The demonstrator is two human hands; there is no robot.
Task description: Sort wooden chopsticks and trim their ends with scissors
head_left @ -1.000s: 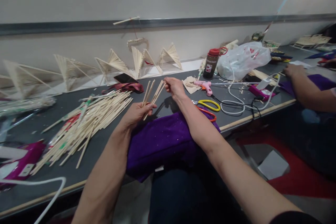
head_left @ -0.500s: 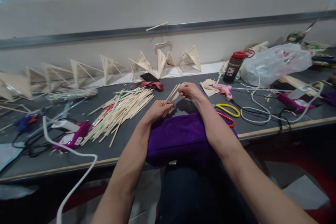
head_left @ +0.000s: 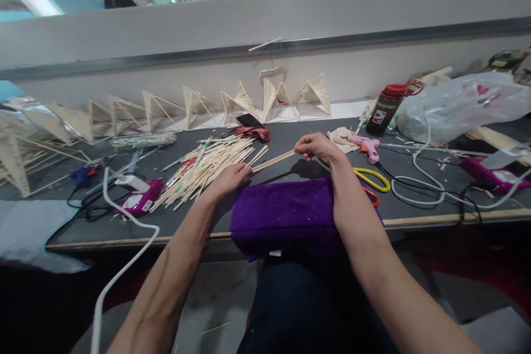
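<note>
Thin wooden sticks stretch between my two hands above the dark table. My left hand is closed round one end of them, and another short stick end pokes up from its fingers. At the other end, my right hand pinches the sticks between thumb and fingers. A large loose pile of wooden sticks lies just behind and left of my left hand. Below the hands, a purple cloth with pale specks drapes over the table's front edge.
Fan-shaped stick models line the wall. Right lie a pink glue gun, yellow-handled scissors, a red-capped bottle and a plastic bag. At left are a blue glue gun, a magenta power strip and a white cable.
My hands have moved apart, the left one leftward toward the pile and the right one slightly rightward, with sticks now spanning the gap. The camera view has shifted left.
</note>
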